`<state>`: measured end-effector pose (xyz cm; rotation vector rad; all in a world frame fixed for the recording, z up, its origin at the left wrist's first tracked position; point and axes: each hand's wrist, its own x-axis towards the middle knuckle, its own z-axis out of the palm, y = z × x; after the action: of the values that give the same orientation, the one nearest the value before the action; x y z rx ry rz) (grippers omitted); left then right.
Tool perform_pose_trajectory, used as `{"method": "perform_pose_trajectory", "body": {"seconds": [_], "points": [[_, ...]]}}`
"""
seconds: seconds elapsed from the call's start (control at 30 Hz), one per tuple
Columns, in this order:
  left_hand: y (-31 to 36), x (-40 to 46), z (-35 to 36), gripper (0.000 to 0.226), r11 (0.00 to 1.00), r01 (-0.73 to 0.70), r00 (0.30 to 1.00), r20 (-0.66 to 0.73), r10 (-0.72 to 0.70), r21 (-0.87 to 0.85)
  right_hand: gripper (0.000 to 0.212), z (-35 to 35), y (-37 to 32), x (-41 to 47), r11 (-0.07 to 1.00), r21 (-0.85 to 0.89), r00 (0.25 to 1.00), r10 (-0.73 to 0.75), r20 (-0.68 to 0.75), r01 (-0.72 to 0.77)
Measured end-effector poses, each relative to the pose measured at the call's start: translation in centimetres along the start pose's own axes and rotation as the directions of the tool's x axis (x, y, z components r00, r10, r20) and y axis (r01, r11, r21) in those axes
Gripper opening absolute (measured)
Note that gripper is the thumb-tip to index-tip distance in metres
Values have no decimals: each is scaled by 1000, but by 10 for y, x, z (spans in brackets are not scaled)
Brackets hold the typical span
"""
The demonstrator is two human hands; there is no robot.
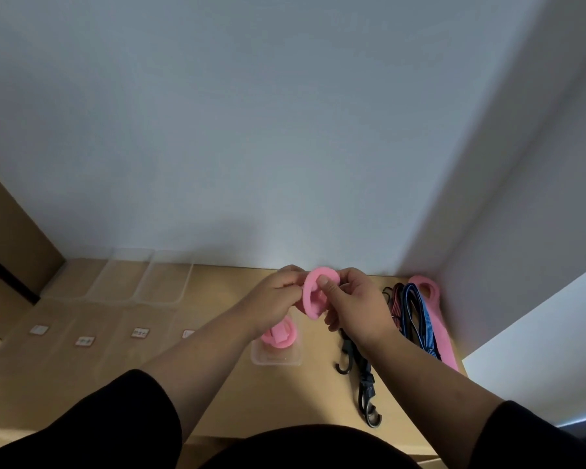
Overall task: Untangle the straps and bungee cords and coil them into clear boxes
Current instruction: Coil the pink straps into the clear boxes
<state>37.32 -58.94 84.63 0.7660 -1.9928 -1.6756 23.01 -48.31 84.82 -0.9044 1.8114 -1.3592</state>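
Observation:
Both hands hold a pink strap rolled into a coil above the wooden table. My left hand pinches its left side and my right hand grips its right side, thumb on the front. Below them a small clear box holds another pink coil. To the right lie bungee cords: a red-striped one, a blue-striped one and dark cords with black hooks. A flat pink strap lies beside the wall.
Two empty clear boxes stand at the back left against the wall. Several clear lids or boxes with small labels lie at the left of the table. A white wall corner bounds the right side.

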Motion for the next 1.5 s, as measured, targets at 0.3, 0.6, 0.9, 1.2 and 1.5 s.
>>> {"method": "perform_pose_trajectory", "body": {"seconds": [0.3,0.6,0.9,1.2,1.5], "points": [[-13,-13,5,15,999,1,1000,21,0,-44,29,6,2,2,997,-19,997,74,7,-74],[-30,-10,1,18,993,23,997,-72,-14,117,20,22,1,9,967,199,987,146,70,-157],[-38,-9,-12,14,993,13,979,-202,-36,-115,28,29,1,21,953,278,991,102,85,-122],[-49,-9,-33,9,921,-19,948,-299,-106,-389,31,49,-5,22,945,315,993,62,105,-92],[-57,-6,-70,15,805,58,985,-98,-143,-590,30,78,-14,20,957,274,989,55,139,-92]]}}
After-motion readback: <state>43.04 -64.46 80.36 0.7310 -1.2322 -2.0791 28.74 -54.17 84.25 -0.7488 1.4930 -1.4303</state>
